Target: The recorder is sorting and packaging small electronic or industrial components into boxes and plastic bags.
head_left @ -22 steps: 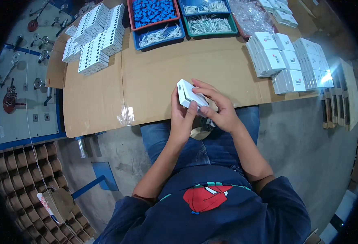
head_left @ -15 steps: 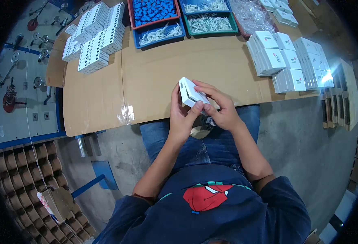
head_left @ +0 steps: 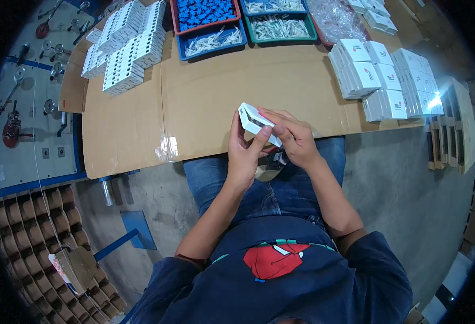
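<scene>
- And there was the white box [head_left: 250,124], up in both hands — tilted, with a dark gap along its upper side, seen against the near edge of the cardboard sheet [head_left: 205,97], close to the person's lap.
- The left hand [head_left: 242,157] had a closed grip: fingers round the box's left side, thumb up against the near side. How far its fingertips reached behind, I couldn't tell.
- Over to the right hand [head_left: 300,141], gripping too! Its fingers lay across the far and right side, thumb bent in just beside the left thumb.
- For good handling, I judged, the left hand was best used as the steady cradle, leaving the right one free for the fine work.
- The gap was the spot to watch — pressure there wanted spreading evenly along the edge, thumbs working as a pair, with no forcing at one corner.
- Fingertips looked a better choice than palms: thin walls, if that was what these were, could have bowed or creased under a hard squeeze. What lay inside the gap was too small to make out.
- Elbow room looked ample, with the stacked white boxes [head_left: 367,75] well apart on the right. Holding slightly further in over the sheet would have guarded against a drop.
</scene>
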`<state>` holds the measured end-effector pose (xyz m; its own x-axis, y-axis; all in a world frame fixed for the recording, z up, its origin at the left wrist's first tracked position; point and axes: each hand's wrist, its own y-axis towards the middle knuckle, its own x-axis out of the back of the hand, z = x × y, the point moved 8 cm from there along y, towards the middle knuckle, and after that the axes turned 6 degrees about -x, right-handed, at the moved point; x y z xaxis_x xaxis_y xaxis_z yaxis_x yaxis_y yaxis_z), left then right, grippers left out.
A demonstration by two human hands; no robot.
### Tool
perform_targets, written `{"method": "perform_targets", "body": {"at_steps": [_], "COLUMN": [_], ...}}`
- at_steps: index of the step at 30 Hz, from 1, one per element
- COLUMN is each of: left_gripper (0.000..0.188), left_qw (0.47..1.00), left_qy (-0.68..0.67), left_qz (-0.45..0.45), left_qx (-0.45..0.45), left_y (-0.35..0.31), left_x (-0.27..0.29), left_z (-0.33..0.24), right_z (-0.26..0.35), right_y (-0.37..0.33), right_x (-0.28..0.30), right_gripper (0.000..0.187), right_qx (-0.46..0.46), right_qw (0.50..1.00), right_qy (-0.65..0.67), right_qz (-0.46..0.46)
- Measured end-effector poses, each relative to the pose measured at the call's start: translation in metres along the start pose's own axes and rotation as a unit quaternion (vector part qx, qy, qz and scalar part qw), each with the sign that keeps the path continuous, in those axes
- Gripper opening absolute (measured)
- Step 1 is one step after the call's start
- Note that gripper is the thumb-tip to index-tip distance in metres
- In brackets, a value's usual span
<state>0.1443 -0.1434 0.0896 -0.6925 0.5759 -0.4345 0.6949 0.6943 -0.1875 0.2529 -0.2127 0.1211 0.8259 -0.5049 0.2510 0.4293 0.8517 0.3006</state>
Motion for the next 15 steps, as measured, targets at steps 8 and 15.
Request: {"method": "perform_targets", "body": {"at_steps": [8,15], "left_gripper": [0.057,0.048], "left_qw": [0.999,0.998], "left_qy": [0.018,-0.009], "left_qz": [-0.029,-0.038], "left_qx": [0.026,0.045], "left_y": [0.002,-0.004], "left_x": [0.004,0.003], "left_z": [0.007,0.009], "right_z": [-0.009,-0.013], "right_y": [-0.002,-0.004], "right_x": [-0.001,-0.002], "right_gripper": [0.037,0.031], "right_qx": [-0.049,-0.057], "right_qw": [0.998,0.998], "right_qy": [0.023,0.019], "right_qz": [-0.021,-0.031]}}
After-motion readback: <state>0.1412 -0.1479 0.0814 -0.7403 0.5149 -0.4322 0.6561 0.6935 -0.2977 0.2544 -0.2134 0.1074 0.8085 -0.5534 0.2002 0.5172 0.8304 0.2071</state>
